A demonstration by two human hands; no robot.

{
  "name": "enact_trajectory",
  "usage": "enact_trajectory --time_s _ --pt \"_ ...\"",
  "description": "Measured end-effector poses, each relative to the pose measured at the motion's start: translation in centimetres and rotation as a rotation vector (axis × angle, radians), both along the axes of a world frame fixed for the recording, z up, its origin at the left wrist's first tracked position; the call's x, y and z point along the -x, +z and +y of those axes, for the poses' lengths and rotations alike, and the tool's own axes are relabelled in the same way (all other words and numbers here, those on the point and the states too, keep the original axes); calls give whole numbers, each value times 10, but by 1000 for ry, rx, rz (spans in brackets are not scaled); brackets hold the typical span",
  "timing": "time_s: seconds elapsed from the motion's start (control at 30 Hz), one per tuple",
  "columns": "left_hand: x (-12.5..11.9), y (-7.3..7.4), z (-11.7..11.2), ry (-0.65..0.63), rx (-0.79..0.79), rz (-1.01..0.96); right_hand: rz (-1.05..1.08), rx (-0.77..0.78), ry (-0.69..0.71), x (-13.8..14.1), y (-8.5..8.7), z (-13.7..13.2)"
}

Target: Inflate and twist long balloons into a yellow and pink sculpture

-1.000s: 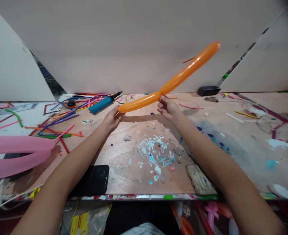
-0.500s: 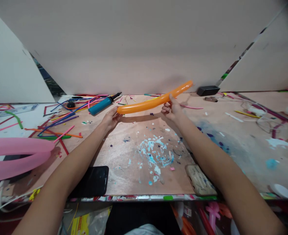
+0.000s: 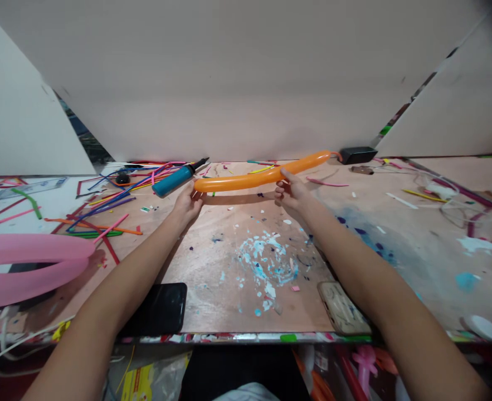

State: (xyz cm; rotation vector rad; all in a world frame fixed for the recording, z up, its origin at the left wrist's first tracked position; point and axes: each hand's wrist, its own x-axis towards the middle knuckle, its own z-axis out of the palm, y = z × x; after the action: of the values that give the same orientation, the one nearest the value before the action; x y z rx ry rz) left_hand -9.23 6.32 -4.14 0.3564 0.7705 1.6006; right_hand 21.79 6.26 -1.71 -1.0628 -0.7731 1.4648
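Observation:
A long orange modelling balloon (image 3: 241, 182), inflated and gently curved, is held between my two hands above the table. My left hand (image 3: 189, 201) pinches its left end. Farther along, my right hand (image 3: 291, 190) grips it with the thumb on top, and the fingers curl below. The balloon's right part rises past that hand and ends in a thin uninflated tip (image 3: 336, 156) near the back wall. Just behind my left hand lies a teal hand pump (image 3: 174, 180) with a black nozzle.
Several uninflated balloons (image 3: 107, 203) are scattered at the left, near inflated pink balloons (image 3: 32, 250). A black phone (image 3: 162, 309) and a second phone (image 3: 341, 306) lie at the front edge. A black box (image 3: 357, 155) stands by the back wall (image 3: 246, 83). Dried blue paint (image 3: 266, 262) marks the table.
The orange balloon's right end has dipped, and its thin tip now shows. My left hand has shifted slightly left; my right hand has moved a little left and down along with the balloon.

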Motion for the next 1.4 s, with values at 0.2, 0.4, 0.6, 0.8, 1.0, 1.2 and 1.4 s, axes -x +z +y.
enact_trajectory --time_s 0.2,0.4,0.6,0.8,1.0,1.2,1.4 --pt "0 5 -1 73 22 -6 85 71 47 -1 -5 2" --pt "4 5 -1 106 21 -31 54 98 98 1 -3 -5" --pt "10 4 2 101 17 -46 38 70 146 1 -6 -6" --pt "14 7 1 189 7 31 -13 -17 206 7 -8 -12" --pt "16 4 4 266 -29 99 -82 -80 219 10 -11 -13" --pt "15 5 4 231 -30 57 -35 -59 234 8 -12 -12" --pt "19 5 6 183 -4 7 -4 -25 212 9 -13 -13"
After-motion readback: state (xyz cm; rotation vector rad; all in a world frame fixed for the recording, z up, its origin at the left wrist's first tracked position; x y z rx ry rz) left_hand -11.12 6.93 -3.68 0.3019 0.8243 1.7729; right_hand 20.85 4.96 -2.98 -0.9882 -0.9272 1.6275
